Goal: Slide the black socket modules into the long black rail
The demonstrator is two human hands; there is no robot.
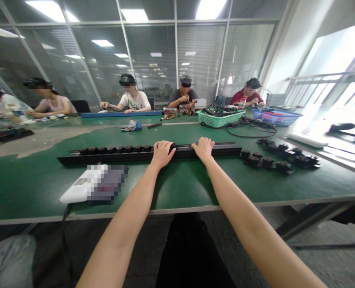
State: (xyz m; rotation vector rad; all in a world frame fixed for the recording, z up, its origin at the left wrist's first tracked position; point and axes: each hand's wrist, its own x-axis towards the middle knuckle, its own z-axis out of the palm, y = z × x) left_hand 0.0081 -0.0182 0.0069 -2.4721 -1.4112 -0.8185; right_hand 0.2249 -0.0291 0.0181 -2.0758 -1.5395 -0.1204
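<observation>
A long black rail (120, 158) lies across the table in front of me, with a lighter metal strip along its inside. Several small black modules (120, 149) sit in a row on its left half. My left hand (163, 154) is closed over the row's right end, its thumb and fingers around a black module (173, 146) that is mostly covered. Farther right, my right hand (204, 148) is closed on the rail, thumb on the near side. A small dark bit shows by that thumb, too hidden to name.
More black modules (267, 161) lie in groups on the green table (183, 188) at right. A white device (78, 188) with a cable lies front left. Behind are a grey-blue cloth (131, 126), a green basket (218, 119), a blue basket (276, 117) and several people seated opposite.
</observation>
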